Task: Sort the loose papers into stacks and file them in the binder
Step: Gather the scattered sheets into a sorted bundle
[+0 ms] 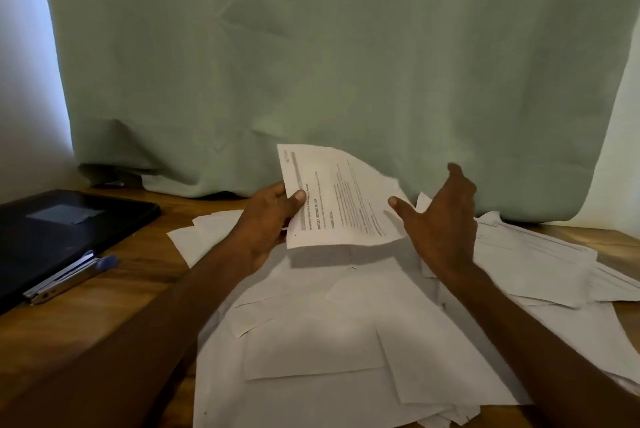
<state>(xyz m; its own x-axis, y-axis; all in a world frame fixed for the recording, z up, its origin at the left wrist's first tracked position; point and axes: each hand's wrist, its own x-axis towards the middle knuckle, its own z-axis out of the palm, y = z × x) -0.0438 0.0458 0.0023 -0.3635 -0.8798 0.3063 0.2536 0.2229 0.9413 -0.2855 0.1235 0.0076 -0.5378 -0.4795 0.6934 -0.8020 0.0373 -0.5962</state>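
Head view: at centre frame the left hand (266,219) pinches a printed sheet (341,199) by its left edge, thumb on the printed face and fingers behind, holding it tilted above the desk. The right hand (441,219) is spread, fingers relaxed, its thumb at the sheet's right edge; whether it touches the sheet I cannot tell. Loose papers (346,341) lie scattered across the lower centre and right of the wooden desk (114,306). A closed black binder (52,233) sits at left, a metal clip bar (65,277) resting on its near edge. A green cloth (329,64) hangs behind.
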